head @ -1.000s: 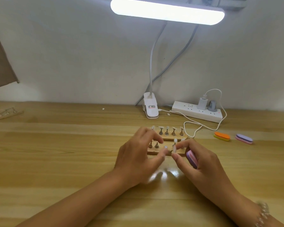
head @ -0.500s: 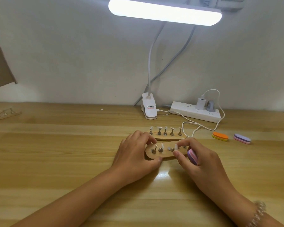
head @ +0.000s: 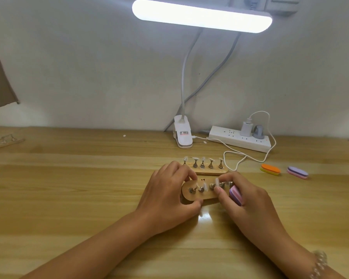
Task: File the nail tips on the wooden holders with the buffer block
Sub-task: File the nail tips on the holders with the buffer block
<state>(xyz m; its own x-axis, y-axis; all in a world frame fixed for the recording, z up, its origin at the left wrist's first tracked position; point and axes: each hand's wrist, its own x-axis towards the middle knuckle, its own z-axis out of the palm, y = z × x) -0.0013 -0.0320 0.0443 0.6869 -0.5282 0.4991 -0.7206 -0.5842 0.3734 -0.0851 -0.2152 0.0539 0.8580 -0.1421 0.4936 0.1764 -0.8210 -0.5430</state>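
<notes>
Left hand (head: 169, 196): clamped on the left end of the near holder (head: 191, 195), with the fingers curled over its far edge and the thumb under its near edge.
Near holder: tipped up off the table (head: 69, 188) so its top faces the person. It has a row of metal pegs, some of them carrying clear tips.
Right hand (head: 248, 204): at the near holder's right end. The thumb and forefinger are closed on one tip (head: 217, 181) standing up from the middle of the row, and the other fingers curl round the buffer (head: 235, 195).
Buffer: pink and purple, tucked in the right palm just right of the near holder. I cannot tell whether it touches any tip.
Far holder (head: 208, 171): flat on the table just behind the near holder, with five pegs, each with a tip.
Orange block (head: 270, 169): behind and to the right of the near holder, well apart from it.
Purple block (head: 297, 172): farther right of the near holder, beyond the orange block.
Power strip (head: 240, 140): well behind the near holder and to its right, by the wall, with two plugs in it.
Cable (head: 236, 158): white, looping between the power strip and the far holder.
Clip (head: 182, 134): well behind the near holder, by the wall.
Lamp (head: 201, 16): lit, high above and behind the near holder.
Bracelet (head: 318, 264): beaded, on the right wrist.
</notes>
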